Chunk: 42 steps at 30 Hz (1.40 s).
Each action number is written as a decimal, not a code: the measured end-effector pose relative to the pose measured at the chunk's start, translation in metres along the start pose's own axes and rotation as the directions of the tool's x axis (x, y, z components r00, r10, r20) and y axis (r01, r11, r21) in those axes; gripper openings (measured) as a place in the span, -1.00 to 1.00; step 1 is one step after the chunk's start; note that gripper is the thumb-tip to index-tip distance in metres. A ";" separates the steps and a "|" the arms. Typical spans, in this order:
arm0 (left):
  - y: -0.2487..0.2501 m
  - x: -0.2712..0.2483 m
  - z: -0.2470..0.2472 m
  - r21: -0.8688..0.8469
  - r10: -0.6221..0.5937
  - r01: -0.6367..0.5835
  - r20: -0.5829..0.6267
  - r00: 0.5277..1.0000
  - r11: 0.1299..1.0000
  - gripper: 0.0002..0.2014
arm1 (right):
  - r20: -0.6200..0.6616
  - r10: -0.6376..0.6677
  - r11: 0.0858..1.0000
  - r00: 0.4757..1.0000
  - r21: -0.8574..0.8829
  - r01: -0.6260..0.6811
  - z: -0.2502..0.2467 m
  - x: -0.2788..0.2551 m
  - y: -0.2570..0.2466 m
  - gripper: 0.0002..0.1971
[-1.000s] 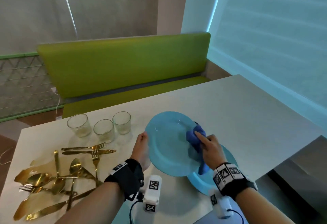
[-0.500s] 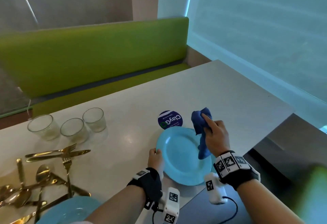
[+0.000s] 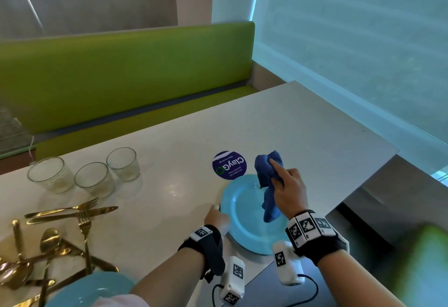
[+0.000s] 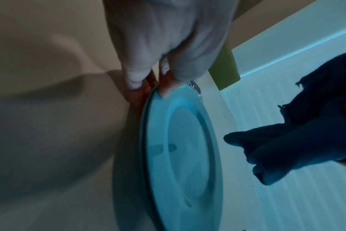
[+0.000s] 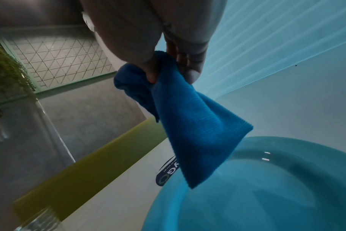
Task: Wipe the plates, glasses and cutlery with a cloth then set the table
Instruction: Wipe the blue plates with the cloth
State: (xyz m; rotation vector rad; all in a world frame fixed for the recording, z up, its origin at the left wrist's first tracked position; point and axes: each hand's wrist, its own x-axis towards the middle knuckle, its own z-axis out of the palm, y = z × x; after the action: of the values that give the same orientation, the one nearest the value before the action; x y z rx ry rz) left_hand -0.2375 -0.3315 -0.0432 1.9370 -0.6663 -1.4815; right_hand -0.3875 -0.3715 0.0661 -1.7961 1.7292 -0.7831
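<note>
A light blue plate (image 3: 244, 217) lies low at the table's near edge, by a purple round sticker (image 3: 229, 165). My left hand (image 3: 216, 211) pinches its left rim, thumb on top and fingers underneath, as the left wrist view shows on the plate (image 4: 180, 156). My right hand (image 3: 281, 180) grips a bunched dark blue cloth (image 3: 268, 175) just above the plate's far right part, and a corner hangs down over the plate (image 5: 267, 195). The cloth (image 5: 188, 125) is clamped between thumb and fingers. I cannot tell whether the plate rests fully on the table.
Three empty glasses (image 3: 93, 180) stand at the left. Several gold forks, knives and spoons (image 3: 60, 234) lie in a loose heap at the near left. A second blue plate (image 3: 89, 289) sits at the bottom left. A green bench (image 3: 126, 76) runs behind the table.
A second ago the plate was tilted up with the cloth pressed on it. It is now down low and the cloth is lifted off it. My view has turned right.
</note>
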 end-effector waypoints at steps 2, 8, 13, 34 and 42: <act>0.001 0.001 -0.008 -0.041 0.000 0.000 -0.001 1.000 0.999 -0.66 | 0.009 -0.004 1.000 1.000 -0.003 0.004 0.001 0.000 -0.002 -0.58; -0.013 0.006 -0.069 -0.039 0.005 -0.011 -0.163 0.987 0.999 -0.65 | 0.058 -0.058 0.998 0.997 0.040 0.056 0.019 0.002 -0.018 -0.55; -0.035 -0.017 -0.116 0.074 -0.034 0.069 -0.391 0.920 0.995 -0.69 | 0.145 -0.136 0.989 0.980 0.074 0.126 0.048 -0.004 -0.038 -0.55; -0.129 -0.103 -0.257 0.445 -0.087 0.384 -0.556 0.827 0.809 -0.53 | 0.246 -0.083 0.994 0.966 0.091 0.062 0.101 -0.113 -0.109 -0.62; -0.215 -0.124 -0.296 0.465 -0.266 0.450 -0.410 0.873 0.763 -0.38 | 0.311 0.011 0.977 0.950 0.198 -0.076 0.147 -0.162 -0.115 -0.70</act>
State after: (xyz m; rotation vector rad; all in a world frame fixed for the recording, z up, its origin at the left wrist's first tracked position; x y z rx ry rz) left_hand 0.0241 -0.0483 -0.0588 2.8229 -0.6311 -1.2071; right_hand -0.2045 -0.2078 0.0374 -1.6333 1.4239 -0.6020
